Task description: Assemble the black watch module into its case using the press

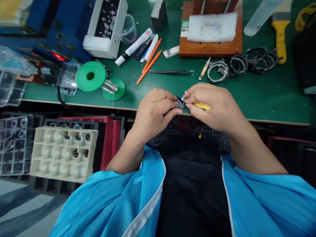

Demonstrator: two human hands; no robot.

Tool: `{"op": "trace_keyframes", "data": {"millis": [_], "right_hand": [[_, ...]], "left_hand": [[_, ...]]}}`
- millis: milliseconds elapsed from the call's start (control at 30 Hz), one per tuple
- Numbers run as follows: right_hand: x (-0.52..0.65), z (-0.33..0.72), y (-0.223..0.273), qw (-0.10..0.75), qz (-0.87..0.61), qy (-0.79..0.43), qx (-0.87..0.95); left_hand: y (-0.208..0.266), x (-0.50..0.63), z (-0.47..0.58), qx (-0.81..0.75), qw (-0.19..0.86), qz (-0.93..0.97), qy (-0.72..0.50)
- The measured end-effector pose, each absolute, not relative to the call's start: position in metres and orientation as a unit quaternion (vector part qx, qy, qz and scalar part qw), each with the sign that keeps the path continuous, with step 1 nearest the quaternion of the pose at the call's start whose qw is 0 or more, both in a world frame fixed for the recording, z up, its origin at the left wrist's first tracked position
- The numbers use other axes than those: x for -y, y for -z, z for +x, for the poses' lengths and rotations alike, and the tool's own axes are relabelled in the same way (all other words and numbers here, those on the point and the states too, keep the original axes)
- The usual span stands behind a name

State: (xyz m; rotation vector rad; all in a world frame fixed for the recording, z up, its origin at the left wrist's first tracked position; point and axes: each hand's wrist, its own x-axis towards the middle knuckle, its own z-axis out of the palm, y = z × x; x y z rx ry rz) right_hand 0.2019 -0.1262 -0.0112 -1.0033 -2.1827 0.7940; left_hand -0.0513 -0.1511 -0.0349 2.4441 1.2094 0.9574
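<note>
Near the front edge of the green bench, my left hand (158, 112) is closed, pinching a small black shiny part (180, 103) between thumb and fingers. My right hand (212, 102) is closed around a thin yellow tool (202, 105), its working end close against the black part. A small pale bit shows by my right fingertips; I cannot make out what it is. The two hands nearly touch. Beyond them lie black tweezers (172, 72), a short pale-handled tool (204, 68) and a silvery ring-shaped frame (217, 70).
A green solder spool (91, 76) stands at the left. Markers, orange sticks (149, 66) and a plastic cup (128, 29) lie farther back. A brown fixture (209, 49) with white foam stands behind. A brush (280, 39) lies right; a beige parts tray (63, 161) sits lower left.
</note>
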Motion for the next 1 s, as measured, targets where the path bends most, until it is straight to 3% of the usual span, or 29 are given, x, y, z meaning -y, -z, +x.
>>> {"op": "trace_keyframes", "data": {"millis": [1000], "right_hand": [[0.1223,0.2008,0.0143,0.317,-0.361,-0.29,0.828]], "left_hand": [[0.0444,0.1476,-0.0536,-0.374,0.103,0.845,-0.369]]}}
